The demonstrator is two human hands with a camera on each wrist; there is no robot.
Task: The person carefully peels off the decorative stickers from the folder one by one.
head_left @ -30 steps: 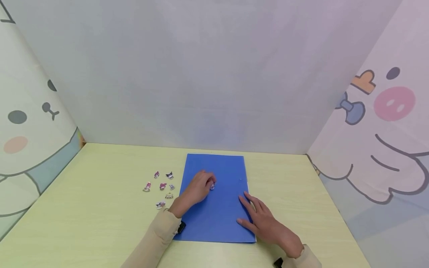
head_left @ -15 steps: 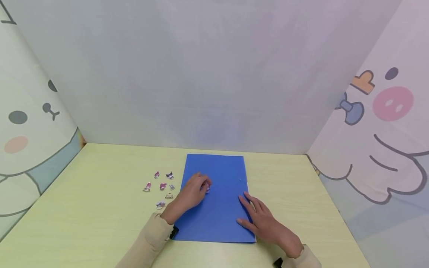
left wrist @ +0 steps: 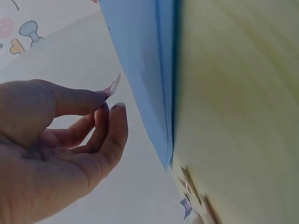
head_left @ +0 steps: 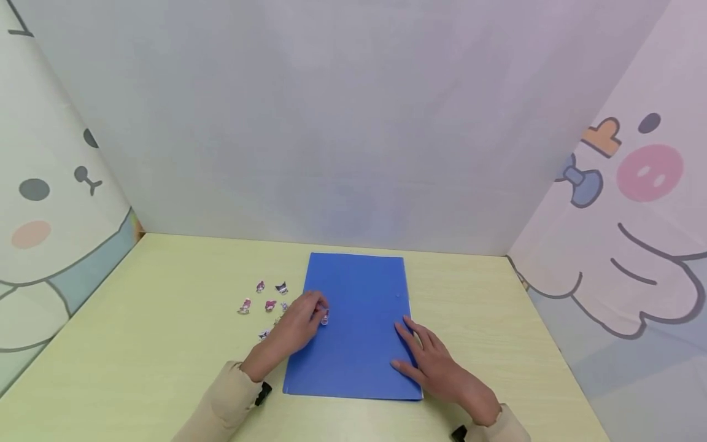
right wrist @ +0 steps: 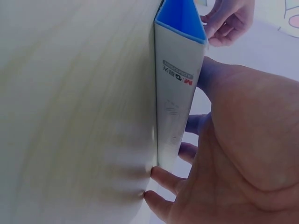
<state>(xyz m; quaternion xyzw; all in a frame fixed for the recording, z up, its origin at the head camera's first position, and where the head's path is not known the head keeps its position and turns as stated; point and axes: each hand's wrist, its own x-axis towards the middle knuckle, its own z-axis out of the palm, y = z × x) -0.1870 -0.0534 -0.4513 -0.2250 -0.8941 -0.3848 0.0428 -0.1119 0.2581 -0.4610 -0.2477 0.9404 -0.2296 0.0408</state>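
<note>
Right hand (right wrist: 238,149) by wrist-view-only lettered spine (right wrist: 174,95)

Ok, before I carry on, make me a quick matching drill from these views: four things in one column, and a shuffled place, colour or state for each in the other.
Things
1. left hand
2. right hand
3. folder
4. loose printed pieces

Places, colours, states
A. resting at the folder's right edge
B. scattered on the table, left of the folder
C. pinching a small printed piece
D. blue, lying on the table

Pairs: 1-C, 2-A, 3-D, 4-B
</note>
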